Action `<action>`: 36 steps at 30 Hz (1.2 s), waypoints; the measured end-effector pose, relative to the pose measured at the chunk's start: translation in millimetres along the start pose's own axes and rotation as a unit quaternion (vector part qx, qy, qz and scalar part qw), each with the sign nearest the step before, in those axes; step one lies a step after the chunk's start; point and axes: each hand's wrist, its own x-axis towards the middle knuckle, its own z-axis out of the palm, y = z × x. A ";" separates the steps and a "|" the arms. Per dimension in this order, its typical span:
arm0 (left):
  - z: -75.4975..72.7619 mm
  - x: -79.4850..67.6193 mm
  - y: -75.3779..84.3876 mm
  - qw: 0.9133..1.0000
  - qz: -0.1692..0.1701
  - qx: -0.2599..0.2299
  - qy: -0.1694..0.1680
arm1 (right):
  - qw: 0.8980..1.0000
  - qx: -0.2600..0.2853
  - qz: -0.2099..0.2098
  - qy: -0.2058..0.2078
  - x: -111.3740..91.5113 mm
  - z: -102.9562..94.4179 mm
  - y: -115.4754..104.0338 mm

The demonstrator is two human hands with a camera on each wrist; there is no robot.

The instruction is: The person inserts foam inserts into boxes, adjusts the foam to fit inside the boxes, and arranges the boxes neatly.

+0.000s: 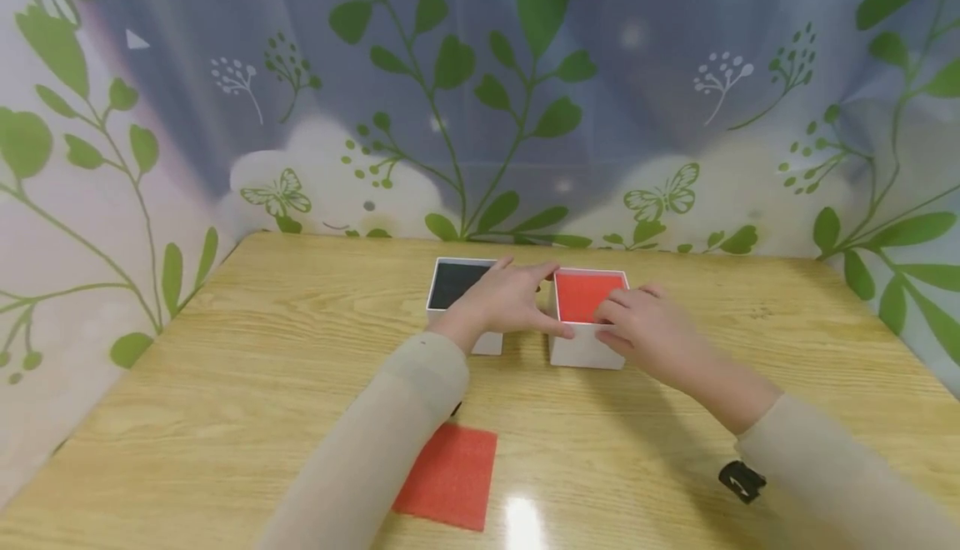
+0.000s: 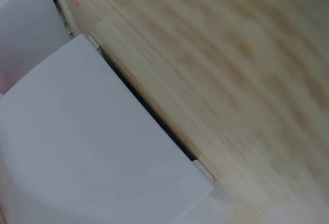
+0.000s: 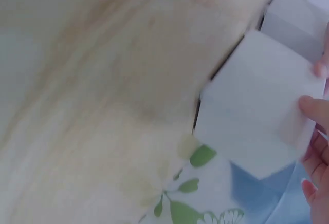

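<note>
A white box, its red square sheet lying near the top, stands upright on the table between my hands. My left hand holds its left side, thumb on the front wall and a stretched finger at the back left corner. At the right rim, my right hand grips the box with thumb in front and fingers curled over the edge above the red sheet. In the right wrist view the thumb rests on the white wall. A second white box with a black sheet is partly hidden behind my left hand.
Another red square sheet lies flat nearer me, partly covered by my left sleeve. A wooden table carries everything, and a leaf-patterned curtain hangs at its back edge. A black device sits at my right sleeve.
</note>
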 end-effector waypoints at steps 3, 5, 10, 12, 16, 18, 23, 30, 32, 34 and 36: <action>0.4 0.3 -0.9 1.000 -0.004 0.001 0.003 | 1.000 -0.021 0.007 -0.008 -3.3 -7.5 3.8; 0.4 0.2 -1.4 1.000 -0.005 -0.001 0.004 | 1.000 -0.023 0.003 -0.012 -4.7 -9.1 5.5; 1.3 0.4 -2.6 1.000 -0.004 -0.006 -0.003 | 0.999 -0.024 -0.018 -0.011 -6.7 -6.7 6.9; 1.5 0.7 -3.0 1.000 -0.002 -0.007 -0.004 | 0.999 -0.024 -0.021 -0.006 -7.4 -5.8 6.8; 1.0 0.9 -2.9 1.000 -0.004 -0.007 -0.002 | 1.000 -0.020 -0.022 0.001 -8.6 -5.1 5.0; 0.5 0.8 -2.6 1.000 -0.003 -0.006 -0.001 | 0.999 -0.019 -0.029 0.007 -10.4 -4.3 2.6; -0.5 1.4 -1.2 1.000 0.003 -0.005 0.001 | 0.997 -0.009 -0.067 0.048 -15.5 0.5 -8.8; -0.1 1.2 -0.8 1.000 0.002 0.004 0.003 | 0.991 0.020 -0.112 0.067 -19.5 6.7 -33.2; 0.2 0.4 -1.2 1.000 0.003 0.004 0.003 | 0.992 0.025 -0.111 0.053 -20.5 8.0 -40.4; 0.5 -0.2 -1.5 1.000 0.004 0.003 0.004 | 0.994 0.035 -0.099 0.019 -21.5 8.7 -48.2; 0.6 -0.3 -2.1 1.000 0.005 0.003 0.005 | 0.995 0.046 -0.083 -0.027 -22.6 8.7 -56.2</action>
